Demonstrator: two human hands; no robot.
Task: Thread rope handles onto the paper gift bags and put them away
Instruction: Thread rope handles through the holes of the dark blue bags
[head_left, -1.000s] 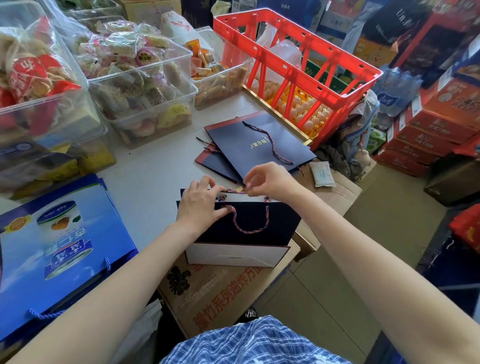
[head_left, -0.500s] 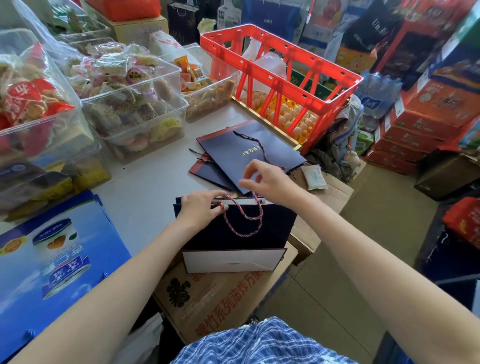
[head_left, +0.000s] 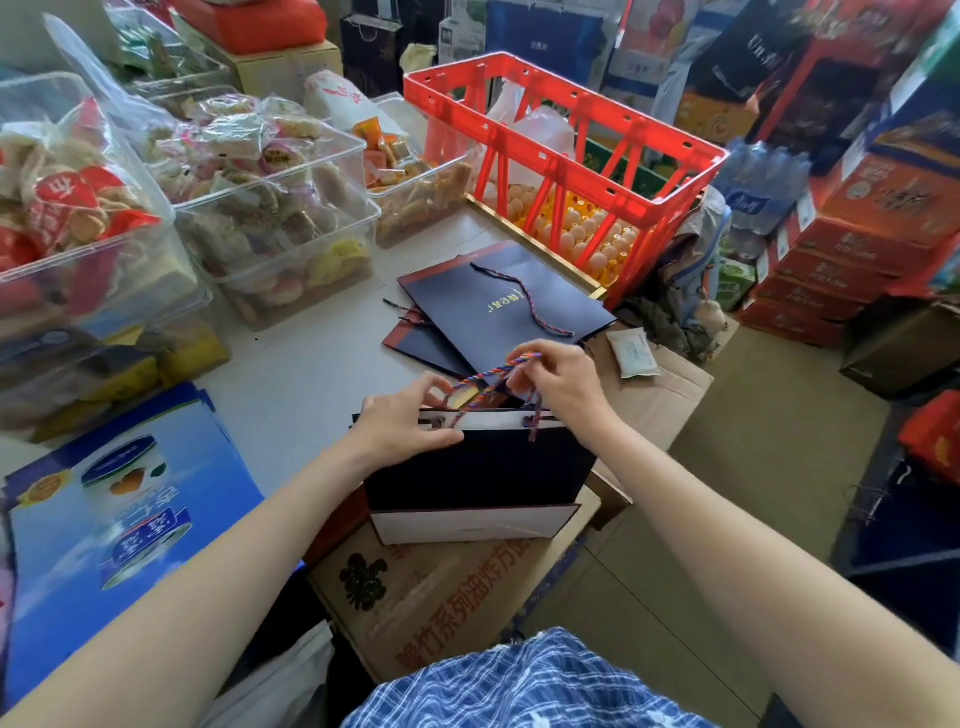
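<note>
Head view shows the left hand (head_left: 402, 426) pinching the bag (head_left: 478, 467) rim while the right hand (head_left: 558, 379) pinches the rope (head_left: 493, 374) taut, mid-threading; next likely comes seating its knot.

The left hand (head_left: 402, 423) covers the near corner of the dark gift bag (head_left: 483, 470) — the hole there is hidden. The rope (head_left: 488, 376) blurs where the right hand (head_left: 558, 384) pinches it. The bag's gold lettering is too small to read. The blue box (head_left: 119, 519) is cut off at the left edge — both forearms run out below.
</note>
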